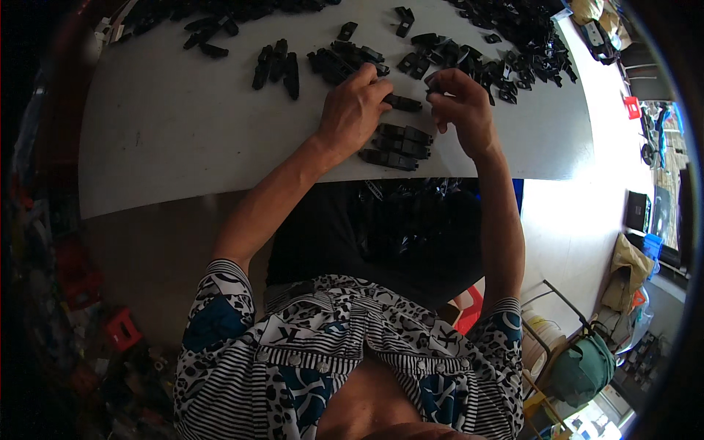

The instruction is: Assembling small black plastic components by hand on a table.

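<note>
The left hand (356,110) pinches one end of a long black plastic clip (403,103) lying flat on the white table (183,139), its long axis pointing right toward the right hand (458,106), just beside it. The right fingers (438,79) curl closed around a small black part (433,86). Matte, blocky finished clips (400,147) sit stacked just below; loose black parts (513,44) are heaped beyond.

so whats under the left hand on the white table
The left hand presses one end of a long black plastic part onto the white table. The end beneath the fingers is covered; more black parts lie just beside the wrist.
</note>
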Demonstrator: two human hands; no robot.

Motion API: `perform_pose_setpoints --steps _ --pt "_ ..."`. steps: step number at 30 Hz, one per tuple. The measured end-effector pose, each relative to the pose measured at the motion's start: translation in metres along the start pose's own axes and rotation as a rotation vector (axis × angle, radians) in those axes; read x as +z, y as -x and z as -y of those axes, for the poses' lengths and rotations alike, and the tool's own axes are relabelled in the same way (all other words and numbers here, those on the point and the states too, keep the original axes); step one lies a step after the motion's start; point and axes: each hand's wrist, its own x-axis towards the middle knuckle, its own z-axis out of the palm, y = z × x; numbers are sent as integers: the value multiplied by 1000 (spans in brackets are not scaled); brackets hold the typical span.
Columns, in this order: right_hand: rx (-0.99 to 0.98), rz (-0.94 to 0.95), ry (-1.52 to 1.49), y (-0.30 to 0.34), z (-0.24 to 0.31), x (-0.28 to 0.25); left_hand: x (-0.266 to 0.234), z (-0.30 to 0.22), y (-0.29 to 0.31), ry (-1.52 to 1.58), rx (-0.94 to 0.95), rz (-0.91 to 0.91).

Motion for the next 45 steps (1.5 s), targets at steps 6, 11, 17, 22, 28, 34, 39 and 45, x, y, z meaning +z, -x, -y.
perform_pose_setpoints --steps 6,11,17,22,28,34,39,45 --pt "-216 -23 700 8 7 14 -1 1 1 22 63 -44" --pt "-563 34 1158 7 2 15 -6 -1 -1 -12 66 -51" --pt "-606 90 1102 7 -6 8 -3 6 -3 101 68 -88" --pt "-616 202 1062 -1 -4 12 -6 4 -6 137 115 2" --pt "-547 289 1001 -2 5 9 -8 1 -1 180 159 72" --pt "-517 128 989 -14 6 -8 -52 17 -3 -92 59 -39" --pt "-734 -26 1177 -41 -2 -4 -51 39 -10 -352 -49 -43" --pt "-772 3 1263 -47 -8 -3 -43 45 -10 -356 -17 -24"
